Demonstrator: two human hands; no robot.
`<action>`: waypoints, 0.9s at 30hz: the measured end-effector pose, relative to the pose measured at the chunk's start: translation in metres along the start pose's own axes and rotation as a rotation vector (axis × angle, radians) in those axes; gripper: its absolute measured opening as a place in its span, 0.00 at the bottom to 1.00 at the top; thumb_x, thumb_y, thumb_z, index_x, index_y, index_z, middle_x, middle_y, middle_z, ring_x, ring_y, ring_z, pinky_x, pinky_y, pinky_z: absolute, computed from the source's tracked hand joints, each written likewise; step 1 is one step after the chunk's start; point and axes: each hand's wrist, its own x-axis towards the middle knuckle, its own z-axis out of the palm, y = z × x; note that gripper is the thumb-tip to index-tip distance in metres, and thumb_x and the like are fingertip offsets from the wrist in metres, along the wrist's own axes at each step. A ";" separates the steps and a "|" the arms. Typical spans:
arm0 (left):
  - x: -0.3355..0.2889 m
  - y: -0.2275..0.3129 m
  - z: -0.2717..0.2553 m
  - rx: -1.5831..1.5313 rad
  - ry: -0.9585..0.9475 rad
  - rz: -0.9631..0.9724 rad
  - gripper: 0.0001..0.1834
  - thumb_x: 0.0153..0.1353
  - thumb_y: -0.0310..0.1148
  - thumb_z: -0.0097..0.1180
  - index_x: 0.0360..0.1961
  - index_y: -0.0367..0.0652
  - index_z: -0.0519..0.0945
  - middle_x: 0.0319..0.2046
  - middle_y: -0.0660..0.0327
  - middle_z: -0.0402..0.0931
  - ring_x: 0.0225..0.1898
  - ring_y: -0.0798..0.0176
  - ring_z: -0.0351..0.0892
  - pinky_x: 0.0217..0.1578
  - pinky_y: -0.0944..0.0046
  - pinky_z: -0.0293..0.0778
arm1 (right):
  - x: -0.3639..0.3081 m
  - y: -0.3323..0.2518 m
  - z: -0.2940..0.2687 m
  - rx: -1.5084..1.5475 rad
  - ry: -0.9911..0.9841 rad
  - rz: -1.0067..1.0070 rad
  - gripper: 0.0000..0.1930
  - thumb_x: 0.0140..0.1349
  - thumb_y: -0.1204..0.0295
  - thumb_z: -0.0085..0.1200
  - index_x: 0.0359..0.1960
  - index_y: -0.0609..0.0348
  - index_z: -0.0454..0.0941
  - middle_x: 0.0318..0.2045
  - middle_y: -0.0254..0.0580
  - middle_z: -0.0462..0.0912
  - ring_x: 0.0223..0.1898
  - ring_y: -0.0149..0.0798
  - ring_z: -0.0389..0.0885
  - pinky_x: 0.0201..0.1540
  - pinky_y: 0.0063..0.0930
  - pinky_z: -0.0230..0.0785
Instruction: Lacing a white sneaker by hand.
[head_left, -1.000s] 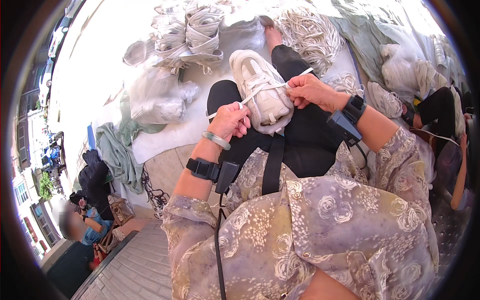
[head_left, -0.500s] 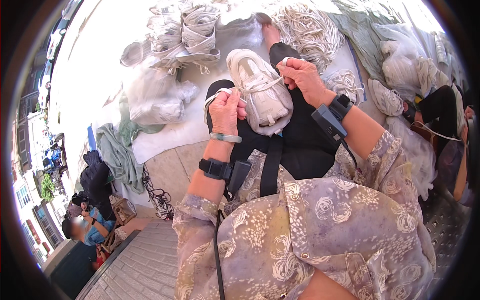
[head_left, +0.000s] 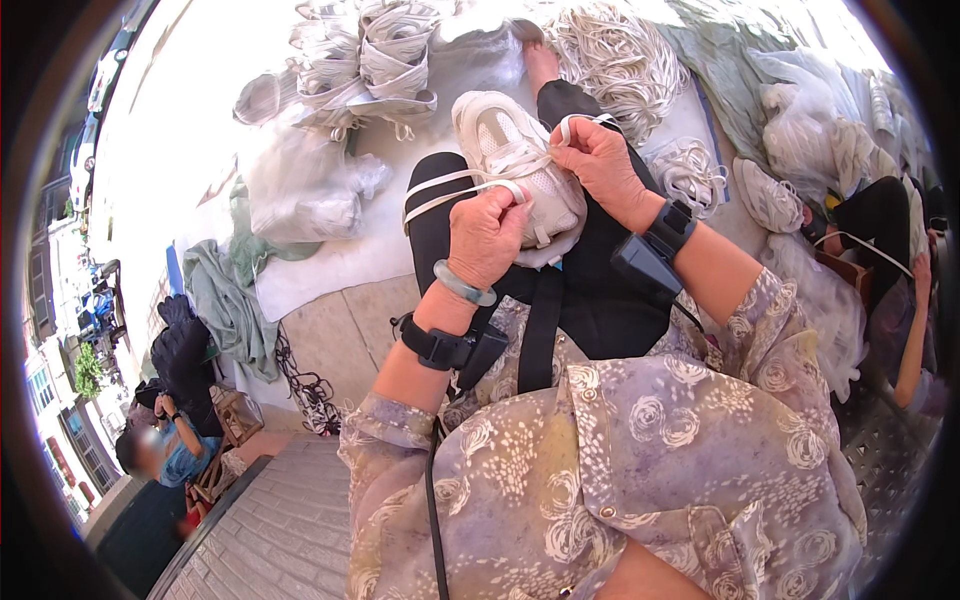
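Note:
A pale beige sneaker (head_left: 548, 205) rests across my black-trousered lap, its heel pointing away from me. White laces run across its tongue. Over the shoe's left side, my left hand (head_left: 487, 235) pinches a white shoelace (head_left: 445, 181) that loops out past my left knee. My right hand (head_left: 600, 165) is closed at the lace's other side, by the shoe's right edge, with a loop standing above the fingers. Part of the toe lies behind my left hand.
Stacked sneaker uppers (head_left: 395, 65) and plastic-wrapped goods (head_left: 310, 190) lie on a white sheet. A large heap of white laces (head_left: 615, 70) sits at the far right, a smaller bundle (head_left: 690, 172) nearer. Another person's arm (head_left: 915, 330) shows at right; someone sits at far left.
My left hand has moved right, over the shoe's toe area, drawing the lace with it. My right hand has shifted slightly left, closer to the laces on the tongue.

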 end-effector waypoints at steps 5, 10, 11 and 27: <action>0.021 -0.007 0.011 0.104 -0.058 0.093 0.05 0.49 0.22 0.55 0.30 0.35 0.78 0.34 0.57 0.81 0.28 0.66 0.78 0.34 0.69 0.73 | 0.003 0.004 -0.002 0.029 0.069 0.008 0.03 0.56 0.80 0.52 0.28 0.59 0.72 0.22 0.24 0.70 0.23 0.18 0.64 0.25 0.13 0.60; 0.021 -0.009 0.012 -0.037 -0.051 -0.004 0.04 0.49 0.22 0.55 0.28 0.36 0.77 0.38 0.59 0.80 0.27 0.71 0.76 0.33 0.70 0.73 | 0.000 0.001 0.003 -0.007 0.134 -0.062 0.03 0.54 0.79 0.53 0.26 0.61 0.71 0.18 0.26 0.69 0.21 0.18 0.64 0.23 0.16 0.59; 0.020 -0.010 0.013 -0.046 -0.054 -0.024 0.04 0.49 0.22 0.56 0.28 0.36 0.78 0.39 0.60 0.80 0.27 0.72 0.75 0.32 0.71 0.72 | -0.001 -0.001 0.003 0.009 0.134 -0.052 0.03 0.55 0.79 0.53 0.26 0.61 0.71 0.18 0.26 0.69 0.21 0.19 0.64 0.23 0.16 0.59; 0.022 -0.012 0.014 0.009 -0.068 0.080 0.05 0.48 0.23 0.57 0.28 0.36 0.76 0.43 0.58 0.79 0.25 0.71 0.74 0.31 0.70 0.72 | 0.001 0.005 0.001 -0.297 0.143 -0.142 0.03 0.56 0.78 0.51 0.27 0.61 0.69 0.17 0.33 0.68 0.21 0.24 0.64 0.25 0.20 0.61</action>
